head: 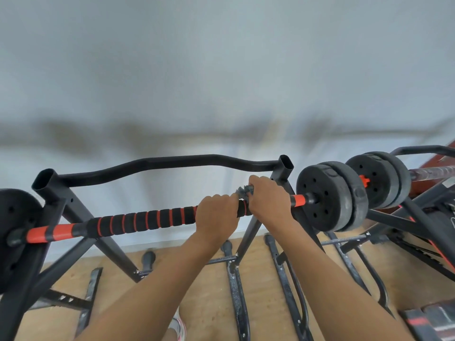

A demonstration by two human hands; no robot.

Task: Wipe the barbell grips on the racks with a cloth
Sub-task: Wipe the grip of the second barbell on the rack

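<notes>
Cloth (244, 192) lay bunched on the barbell grip (147, 219) near its right end, clutched there by the right hand (268, 201). The left hand (216, 214) clasped the grip just beside it, the barbell (299, 200) resting across a black rack (172, 161).

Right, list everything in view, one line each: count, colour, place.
barbell: one, black foam grip with red rings, red sleeves, across the near rack
right plates: two, black, on the barbell's right end
left plate: one, black, on the barbell's left end
rack: one, black metal with a curved top bar, holding the barbell
second barbell: one, reddish bar with two black plates, far right
cloth: one, grey, on the grip under the right hand
floor: wood, below
wall: white, behind
shoe: one, light with pink, bottom edge
left hand: one, fingers curled round the foam grip, beside the cloth
right hand: one, gripping the cloth on the barbell
</notes>
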